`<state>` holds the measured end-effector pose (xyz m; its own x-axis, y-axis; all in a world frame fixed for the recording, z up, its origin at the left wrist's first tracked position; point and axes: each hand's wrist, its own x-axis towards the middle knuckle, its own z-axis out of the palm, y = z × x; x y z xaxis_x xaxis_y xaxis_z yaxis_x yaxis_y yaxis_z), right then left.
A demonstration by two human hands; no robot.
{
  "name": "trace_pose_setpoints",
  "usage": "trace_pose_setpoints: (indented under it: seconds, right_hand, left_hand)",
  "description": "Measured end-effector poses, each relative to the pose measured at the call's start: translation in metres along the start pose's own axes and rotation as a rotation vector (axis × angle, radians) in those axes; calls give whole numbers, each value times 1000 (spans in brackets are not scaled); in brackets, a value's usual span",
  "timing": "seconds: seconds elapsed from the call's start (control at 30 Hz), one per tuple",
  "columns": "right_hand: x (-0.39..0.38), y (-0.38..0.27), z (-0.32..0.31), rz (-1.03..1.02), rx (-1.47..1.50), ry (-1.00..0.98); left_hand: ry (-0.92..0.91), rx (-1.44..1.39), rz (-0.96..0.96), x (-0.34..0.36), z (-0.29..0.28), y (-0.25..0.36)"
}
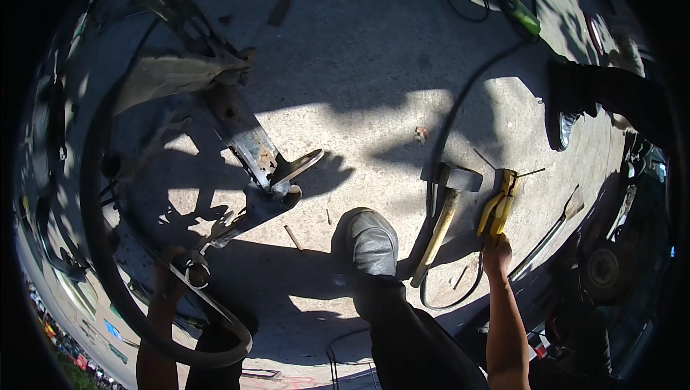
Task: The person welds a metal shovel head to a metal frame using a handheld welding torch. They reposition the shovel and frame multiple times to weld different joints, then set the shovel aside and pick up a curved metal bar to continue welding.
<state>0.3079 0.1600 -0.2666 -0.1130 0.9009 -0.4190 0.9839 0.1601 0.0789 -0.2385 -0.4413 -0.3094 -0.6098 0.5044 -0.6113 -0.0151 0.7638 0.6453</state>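
Observation:
My right hand is closed on the lower end of a yellow welding electrode holder. A thin rod sticks out from its jaws. On the left, a large rusty metal frame has flat arms, brackets and a thick bent tube. My left hand, in deep shadow, grips the frame beside a short round pipe sleeve; its fingers are partly hidden. Left of the electrode holder lies a hammer with a heavy dark head and wooden handle.
My black shoe stands between the frame and the hammer. A dark cable runs over the concrete floor, past a green object. Another person's leg and shoe are at the upper right. A long-handled tool lies farther right.

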Motion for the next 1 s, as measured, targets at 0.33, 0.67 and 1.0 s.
trace_pose_setpoints:
  seconds: [0.33, 0.67, 1.0]
  right_hand:
    - [-2, -8, -5, 49, -6, -6]
    - [5, 10, -1, -21, -59, 58]
    - [14, 40, 17, -168, 17, -19]
  left_hand:
    - [-42, -151, -120, 6, -2, -10]
    - [-48, -532, -218, 5, 12, 53]
    - [10, -896, -519, 3, 16, 44]
